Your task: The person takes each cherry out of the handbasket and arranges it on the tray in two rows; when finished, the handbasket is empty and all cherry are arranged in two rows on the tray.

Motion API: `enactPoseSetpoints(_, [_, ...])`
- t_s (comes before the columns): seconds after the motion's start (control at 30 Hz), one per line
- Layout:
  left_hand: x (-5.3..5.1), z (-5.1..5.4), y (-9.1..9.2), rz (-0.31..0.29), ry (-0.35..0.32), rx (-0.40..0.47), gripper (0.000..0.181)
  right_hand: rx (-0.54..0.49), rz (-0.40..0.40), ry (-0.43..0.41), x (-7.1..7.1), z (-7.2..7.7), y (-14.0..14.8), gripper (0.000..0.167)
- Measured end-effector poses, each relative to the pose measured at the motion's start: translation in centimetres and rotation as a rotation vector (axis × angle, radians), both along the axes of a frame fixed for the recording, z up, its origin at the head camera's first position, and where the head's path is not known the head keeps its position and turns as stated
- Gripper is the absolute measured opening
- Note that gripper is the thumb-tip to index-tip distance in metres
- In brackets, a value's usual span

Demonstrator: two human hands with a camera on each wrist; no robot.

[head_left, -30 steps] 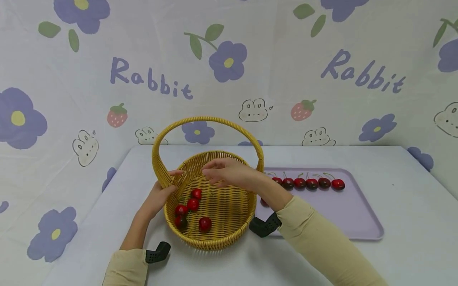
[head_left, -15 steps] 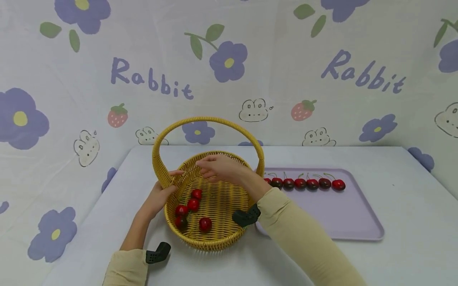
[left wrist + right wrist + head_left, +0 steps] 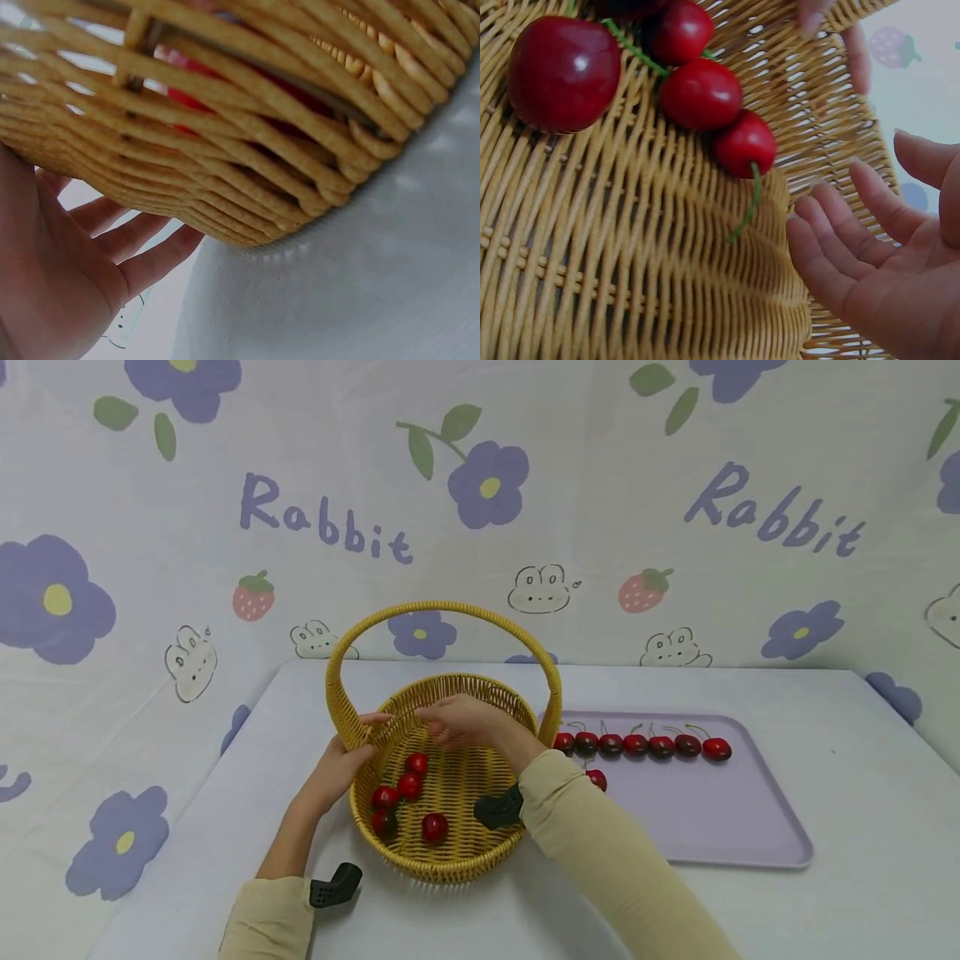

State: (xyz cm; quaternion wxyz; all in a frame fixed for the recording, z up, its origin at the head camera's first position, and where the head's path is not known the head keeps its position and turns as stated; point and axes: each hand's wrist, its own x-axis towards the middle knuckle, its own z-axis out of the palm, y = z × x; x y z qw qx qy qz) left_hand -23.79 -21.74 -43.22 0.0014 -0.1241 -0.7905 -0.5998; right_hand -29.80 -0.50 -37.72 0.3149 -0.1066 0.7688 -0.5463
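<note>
My left hand [image 3: 335, 774] [image 3: 67, 277] grips the left side of the yellow woven basket [image 3: 442, 870] [image 3: 225, 150] at the base of its tall handle, thumb on the inside. Over the back part of the basket's interior is my right hand [image 3: 465, 722] [image 3: 885, 262], its fingers loosely bent and nothing in them. Several red cherries [image 3: 434, 828] [image 3: 564, 73] lie inside on the left and front, some dark and some with green stems. In the right wrist view the fingers are beside the basket's wicker wall, apart from the cherries.
A lilac tray [image 3: 705, 810] lies right of the basket, bearing a row of cherries [image 3: 661, 747] along its back edge and a single cherry [image 3: 597, 779] in front of the row. Behind the white table hangs a patterned cloth [image 3: 585, 510].
My right hand has shifted slightly left inside the basket, its forearm swinging left and uncovering more of the tray's cherries. The left hand keeps its grip. The head view has shifted slightly.
</note>
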Motion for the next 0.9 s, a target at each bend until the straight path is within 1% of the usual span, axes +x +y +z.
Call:
enactPoseSetpoints(0.1, [0.0,0.1,0.0,-0.004,0.0,-0.001,0.046,0.069,0.022,0.028,0.0,-0.5,-0.5,0.042])
enactPoseSetpoints(0.23, [0.0,0.1,0.0,-0.002,-0.007,-0.003,0.046,0.135,0.05,0.075,0.4,-1.1,-1.2,0.038])
enactPoseSetpoints(0.37, [0.0,0.0,0.0,-0.002,-0.01,0.001,0.046,0.181,0.076,0.11,1.0,-1.1,-1.8,0.031])
enactPoseSetpoints(0.5, [0.0,-0.1,0.0,-0.007,-0.011,0.009,0.045,0.225,0.066,0.117,1.4,-1.2,-2.3,0.025])
enactPoseSetpoints(0.6, [-0.1,-0.2,0.0,-0.011,-0.013,0.013,0.045,0.242,0.053,0.111,1.6,-1.2,-2.6,0.026])
enactPoseSetpoints(0.73, [-0.1,-0.2,0.1,-0.012,-0.016,0.014,0.046,0.267,0.046,0.123,1.7,-1.4,-2.9,0.027])
enactPoseSetpoints(0.9, [-0.2,-0.2,0.0,0.002,-0.02,0.017,0.046,0.314,0.047,0.157,1.6,-1.6,-3.4,0.022])
